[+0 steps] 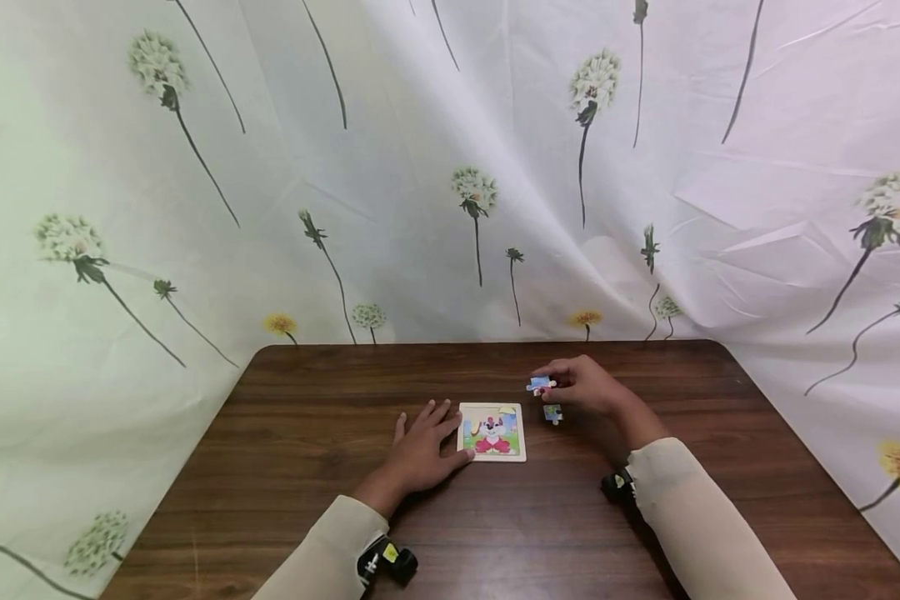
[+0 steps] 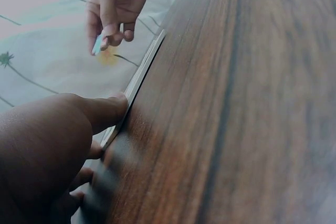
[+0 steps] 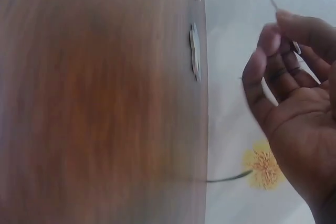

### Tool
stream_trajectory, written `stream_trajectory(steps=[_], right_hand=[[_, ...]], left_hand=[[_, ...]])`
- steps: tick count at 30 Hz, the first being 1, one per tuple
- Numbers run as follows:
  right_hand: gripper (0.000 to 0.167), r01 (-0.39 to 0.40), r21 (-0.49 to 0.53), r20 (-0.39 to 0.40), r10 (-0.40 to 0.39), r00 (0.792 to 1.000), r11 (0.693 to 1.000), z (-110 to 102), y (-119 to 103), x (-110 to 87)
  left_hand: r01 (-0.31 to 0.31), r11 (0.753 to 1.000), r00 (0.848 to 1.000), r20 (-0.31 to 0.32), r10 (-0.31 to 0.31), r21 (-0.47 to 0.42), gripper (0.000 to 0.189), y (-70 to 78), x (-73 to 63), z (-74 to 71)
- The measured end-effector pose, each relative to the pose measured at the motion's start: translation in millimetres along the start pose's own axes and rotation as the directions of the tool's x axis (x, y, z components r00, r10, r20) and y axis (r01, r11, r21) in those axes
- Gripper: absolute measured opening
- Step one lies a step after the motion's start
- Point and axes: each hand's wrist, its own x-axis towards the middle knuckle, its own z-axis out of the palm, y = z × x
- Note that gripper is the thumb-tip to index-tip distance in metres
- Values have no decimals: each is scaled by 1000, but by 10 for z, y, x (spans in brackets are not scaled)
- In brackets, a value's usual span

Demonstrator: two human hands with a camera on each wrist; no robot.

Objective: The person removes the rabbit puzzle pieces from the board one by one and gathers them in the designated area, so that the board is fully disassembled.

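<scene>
A small square picture puzzle (image 1: 492,433) with a white frame lies on the table, showing a cartoon animal in red. Along its left side rests my left hand (image 1: 422,450), fingers spread, the thumb at the near left corner. In the left wrist view that thumb (image 2: 113,109) touches the frame's edge. My right hand (image 1: 591,388) pinches a blue and pink jigsaw piece (image 1: 538,385) between thumb and fingers, raised off the table beyond the puzzle's right side. Close below it lies another jigsaw piece (image 1: 552,413), blue and green, also seen in the right wrist view (image 3: 195,53).
The dark wooden table (image 1: 307,425) has rounded far corners. Behind it and at both sides hangs a white cloth (image 1: 405,208) printed with dandelions. Each wrist wears a small black camera, like the one at the left sleeve (image 1: 390,560).
</scene>
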Motion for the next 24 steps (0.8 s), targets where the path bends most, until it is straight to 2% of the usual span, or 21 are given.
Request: stream_trajectory(steps=[7,15,19,24], right_hand=[[34,48,-55,12,-48,999,997,-88,91,-120],[38,2,-154,1,-2,1000,988,-169,194,-289],[38,14,-168,1,-14,1000,986,-192,260,-354],[35,10,-184,-36,-17,999,983,-209,353,-429]], left_hand=[[8,1000,1000,-1,-8,3,76,-18,5,19],[7,1000,1000,-1,-7,2,75,-1,9,9],[6,1000,1000,2,-6,1,75,-4,19,14],[1,1000,1000,2,-1,4,75,-11,24,25]])
